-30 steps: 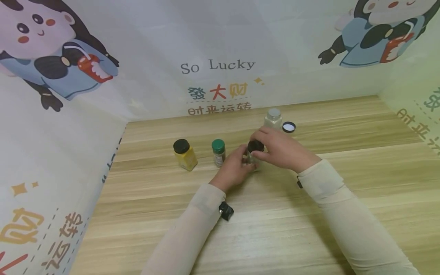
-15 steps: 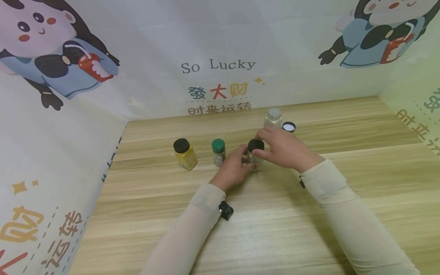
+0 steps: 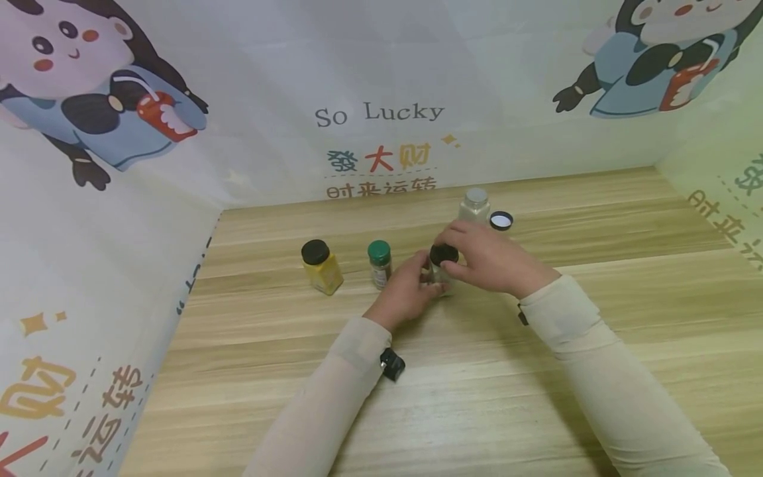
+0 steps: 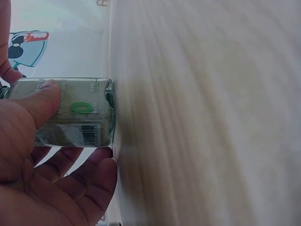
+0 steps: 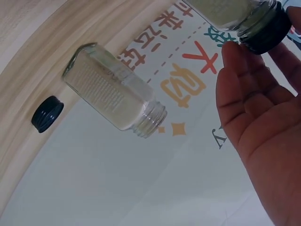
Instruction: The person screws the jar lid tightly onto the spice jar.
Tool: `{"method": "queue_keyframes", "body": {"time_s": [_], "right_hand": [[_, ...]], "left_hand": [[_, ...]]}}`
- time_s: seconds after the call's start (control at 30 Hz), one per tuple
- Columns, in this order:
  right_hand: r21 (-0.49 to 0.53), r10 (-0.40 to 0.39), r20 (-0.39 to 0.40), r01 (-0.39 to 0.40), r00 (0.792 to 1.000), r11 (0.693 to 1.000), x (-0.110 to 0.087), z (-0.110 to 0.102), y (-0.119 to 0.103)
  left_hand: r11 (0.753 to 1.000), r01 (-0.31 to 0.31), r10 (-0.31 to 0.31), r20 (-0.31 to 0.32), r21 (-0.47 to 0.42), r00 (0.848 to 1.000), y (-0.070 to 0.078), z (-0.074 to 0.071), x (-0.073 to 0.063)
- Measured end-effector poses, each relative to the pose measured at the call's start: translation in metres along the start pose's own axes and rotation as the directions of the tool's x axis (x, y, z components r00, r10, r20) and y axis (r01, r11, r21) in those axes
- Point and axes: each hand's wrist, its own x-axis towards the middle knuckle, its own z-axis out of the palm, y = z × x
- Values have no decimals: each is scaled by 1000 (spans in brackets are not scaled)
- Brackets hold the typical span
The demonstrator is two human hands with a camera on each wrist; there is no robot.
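Observation:
My left hand (image 3: 405, 295) holds a square clear glass jar (image 4: 80, 110) upright by its body. In the left wrist view the thumb lies across its printed face and the fingers pass behind it, with the jar's base right at the table. A black screw lid (image 3: 444, 254) sits on this jar, and my right hand (image 3: 485, 258) grips it from above, thumb in front and fingers at the far side. Pale powder shows inside the glass. Behind the right hand stands an uncapped powder jar (image 5: 113, 92), its threaded neck exposed. Beside that one lies a loose black lid (image 3: 501, 220), underside up.
Left of the hands, a small green-capped shaker bottle (image 3: 379, 265) stands close to my left fingers. Farther left is a yellow jar (image 3: 322, 271) with a black lid. A printed backdrop (image 3: 381, 73) rises along the back and sides of the wooden table (image 3: 453, 411).
My right fingers loosened and drew back slightly from the lid half a second ago, and now they wrap round it again. My left hand and the jar have stayed in place.

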Motion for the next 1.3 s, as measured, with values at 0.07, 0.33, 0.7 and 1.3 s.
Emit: {"method": "queue_keyframes", "body": {"time_s": [0.07,0.33,0.7,1.3], "right_hand": [[1,20,0,-20,1000,1000,0,0,-1],[-16,47,-12,-47,999,999,-1,1,0],[-11,-18,-42,18,999,1000,0,1,4],[-8,19,-8,-20,1000,1000,0,2,-1]], "left_hand": [[1000,-1,1,0,-2,1000,-1,0,0],[1000,6,-6,3,-8,1000,-1,0,0],[1000,-6,6,-6,9,1000,-1,0,0],[1000,11,-11,-2,23,1000,0,0,0]]}}
